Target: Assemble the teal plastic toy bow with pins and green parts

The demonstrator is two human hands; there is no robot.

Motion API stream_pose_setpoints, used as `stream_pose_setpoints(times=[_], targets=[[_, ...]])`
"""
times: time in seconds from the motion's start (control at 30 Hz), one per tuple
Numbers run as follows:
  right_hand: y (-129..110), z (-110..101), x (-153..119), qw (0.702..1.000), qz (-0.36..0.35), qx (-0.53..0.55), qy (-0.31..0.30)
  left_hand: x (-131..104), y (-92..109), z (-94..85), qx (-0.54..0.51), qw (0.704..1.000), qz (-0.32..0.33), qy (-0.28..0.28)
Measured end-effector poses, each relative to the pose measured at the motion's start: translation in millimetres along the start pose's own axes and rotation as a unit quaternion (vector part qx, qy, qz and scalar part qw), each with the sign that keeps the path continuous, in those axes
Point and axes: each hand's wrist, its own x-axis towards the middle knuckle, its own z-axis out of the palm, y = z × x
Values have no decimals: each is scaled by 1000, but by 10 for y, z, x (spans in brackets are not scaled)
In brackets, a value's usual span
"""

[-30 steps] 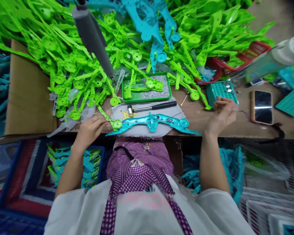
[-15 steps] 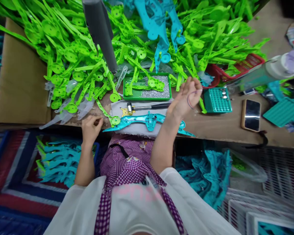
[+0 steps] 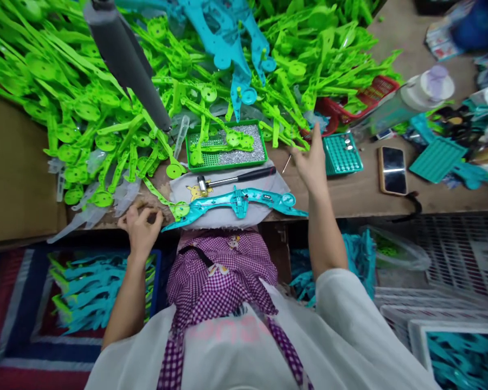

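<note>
A turquoise bow-shaped plastic part (image 3: 264, 199) lies on a grey cloth (image 3: 278, 187) at the table's front edge. A lime-green plastic arm (image 3: 181, 209) overlaps its left end. Just left of this, my left hand (image 3: 140, 225) rests at the edge with thumb and finger pinched; what they hold, if anything, is too small to make out. My right hand (image 3: 311, 165) reaches forward, fingers apart, beside the green parts and the turquoise basket (image 3: 341, 162). A small metal pin (image 3: 287, 163) lies left of it. Behind the turquoise part, a small hammer (image 3: 239, 177) lies on the cloth.
A heap of lime-green parts (image 3: 93, 103) covers the back. A grey powered screwdriver (image 3: 134, 76) hangs over it. Small metal pieces fill part of a green tray (image 3: 228, 166). A red basket (image 3: 376, 89), bottle (image 3: 415, 100) and phone (image 3: 392, 169) stand or lie right.
My right hand has moved from over the turquoise part's right side to farther right, uncovering that end and the hammer's handle. My left hand stays pinched near the edge. The view has shifted.
</note>
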Motion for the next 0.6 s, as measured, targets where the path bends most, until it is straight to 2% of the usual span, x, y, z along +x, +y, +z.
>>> stream_pose_setpoints(times=[0.03, 0.07, 0.1, 0.13, 0.2, 0.3, 0.37, 0.43, 0.47, 0.53, 0.6], targets=[[25, -9, -197, 996, -34, -68, 35, -24, -1, 7, 0, 1000, 0, -1], [50, 8, -422, 991, -63, -108, 42, -49, -6, 10, -3, 1000, -1, -4], [73, 46, -653, 985, -99, -144, -6, -76, -16, 7, -8, 1000, -2, -11], [96, 102, -866, 970, -139, -182, -80, -102, -30, -6, -12, 1000, -6, -17], [141, 238, -1172, 928, -195, -264, -178, -152, -51, -68, -20, 999, -17, -21], [198, 393, -1272, 888, -209, -336, -232, -199, 36, -203, -41, 998, -32, 27], [214, 420, -1193, 881, -196, -349, -253, -184, 255, -239, -74, 995, -20, 68], [194, 405, -1096, 874, -187, -358, -271, -110, 612, -170, -125, 990, 38, 58], [172, 393, -1054, 870, -187, -362, -276, -53, 821, -94, -156, 984, 82, 30], [117, 378, -984, 863, -201, -370, -279, 82, 1235, 122, -202, 962, 171, -68], [74, 382, -920, 858, -224, -378, -266, 190, 1556, 368, -189, 950, 203, -141]])
